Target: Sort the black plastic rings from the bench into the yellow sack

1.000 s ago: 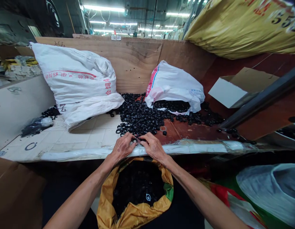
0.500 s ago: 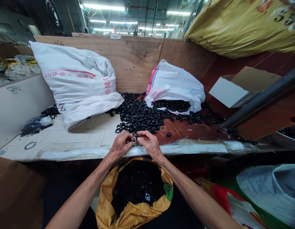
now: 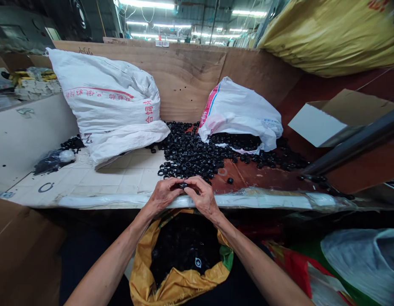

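Observation:
Over the front edge of the bench, my left hand (image 3: 167, 193) and my right hand (image 3: 201, 195) meet fingertip to fingertip. Between them is a small black ring-shaped part (image 3: 183, 185), pinched by both and mostly covered by the fingers. Just behind the hands spreads a heap of black ring-shaped parts (image 3: 190, 155). Below my wrists stands an open yellow sack (image 3: 181, 284), holding many black parts (image 3: 174, 246).
A white sack (image 3: 111, 97) leans at the left and another white sack (image 3: 241, 110) lies open on the right. Beyond it sits a cardboard box (image 3: 318, 123) beside a dark metal bar (image 3: 353, 140). A yellow bag (image 3: 330, 38) hangs into the upper right.
My hands have come closer together, with the fingertips now joined around the black part. The view has shifted slightly, so the bench appears a little further right.

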Action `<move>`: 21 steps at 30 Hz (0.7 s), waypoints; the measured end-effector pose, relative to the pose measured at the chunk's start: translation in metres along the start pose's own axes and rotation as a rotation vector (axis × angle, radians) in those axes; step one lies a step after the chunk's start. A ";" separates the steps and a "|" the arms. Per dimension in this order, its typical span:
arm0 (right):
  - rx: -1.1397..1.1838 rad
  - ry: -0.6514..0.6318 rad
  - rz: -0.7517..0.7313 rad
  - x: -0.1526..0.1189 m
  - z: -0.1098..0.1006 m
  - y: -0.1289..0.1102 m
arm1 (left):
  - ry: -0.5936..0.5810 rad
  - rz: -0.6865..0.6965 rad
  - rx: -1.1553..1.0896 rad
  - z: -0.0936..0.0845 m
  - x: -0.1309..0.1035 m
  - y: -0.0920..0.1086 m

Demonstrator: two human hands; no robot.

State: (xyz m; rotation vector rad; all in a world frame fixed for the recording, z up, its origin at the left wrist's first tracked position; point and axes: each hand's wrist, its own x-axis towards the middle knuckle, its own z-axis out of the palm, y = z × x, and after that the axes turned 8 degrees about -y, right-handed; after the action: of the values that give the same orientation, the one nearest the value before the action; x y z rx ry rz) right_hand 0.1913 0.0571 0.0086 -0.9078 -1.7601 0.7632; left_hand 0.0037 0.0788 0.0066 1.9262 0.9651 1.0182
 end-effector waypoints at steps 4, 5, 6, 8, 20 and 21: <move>-0.028 0.007 -0.001 0.002 0.001 0.000 | -0.009 -0.060 -0.090 0.001 -0.001 -0.001; -0.025 0.011 0.005 0.002 0.001 0.000 | -0.015 -0.068 -0.117 0.002 -0.001 -0.001; -0.024 0.008 0.008 0.002 0.001 0.001 | -0.019 -0.073 -0.142 0.002 -0.002 -0.001; -0.022 0.000 0.012 0.001 0.001 0.002 | -0.021 -0.083 -0.181 0.002 -0.002 0.001; 0.021 -0.018 0.082 0.000 0.007 0.005 | 0.013 0.138 -0.030 -0.005 -0.003 0.010; 0.031 -0.018 0.090 0.000 0.006 0.004 | 0.010 0.139 -0.036 -0.005 -0.003 0.010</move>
State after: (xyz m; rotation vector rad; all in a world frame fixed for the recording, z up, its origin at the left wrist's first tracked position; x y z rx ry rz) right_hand 0.1863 0.0586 0.0036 -0.9665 -1.7279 0.8572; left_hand 0.0010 0.0735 0.0165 1.9818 0.8219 1.1173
